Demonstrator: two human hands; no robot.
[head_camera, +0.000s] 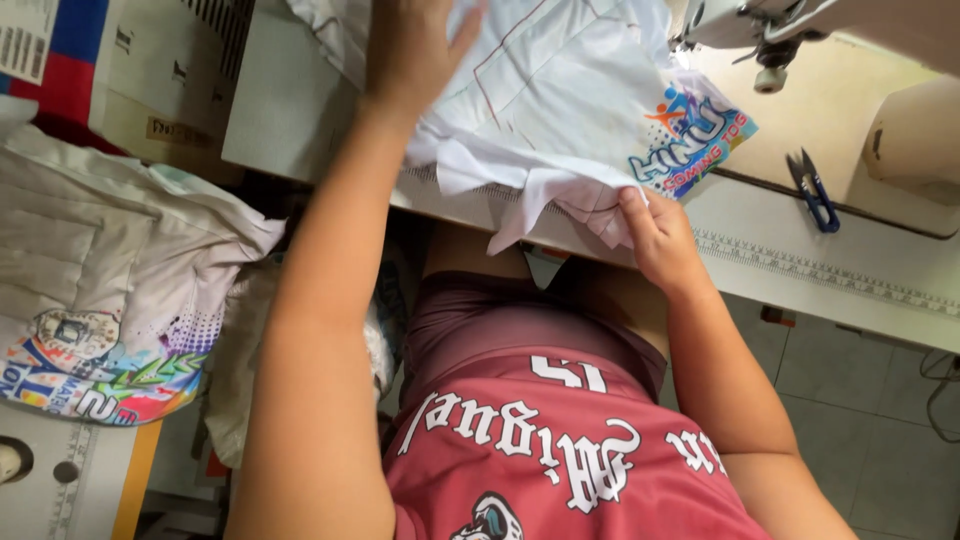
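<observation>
left hand (415, 45): lies flat, fingers spread wide, pressing on the white garment (540, 90) at about 11 o'clock of the view; it seems to pin the cloth to the table so it cannot slide.
right hand (655, 235): closed in a pinch on the garment's bunched lower edge at the table's near rim, about 1 o'clock from the lap; the grip looks meant to gather or line up the hem.
white garment: spread over the sewing table (800, 255), red stitch lines on it, a colourful print (690, 140) toward 2 o'clock, part of the fabric hanging over the edge.
sewing machine (770, 40): at 1 o'clock, its foot just beyond the print, close enough to feed the cloth under.
thread snips (815, 190): blue, at 3 o'clock of the garment, apart from it but within reach.
pile of printed garments (110, 290): at 9 o'clock, beside the left arm.
</observation>
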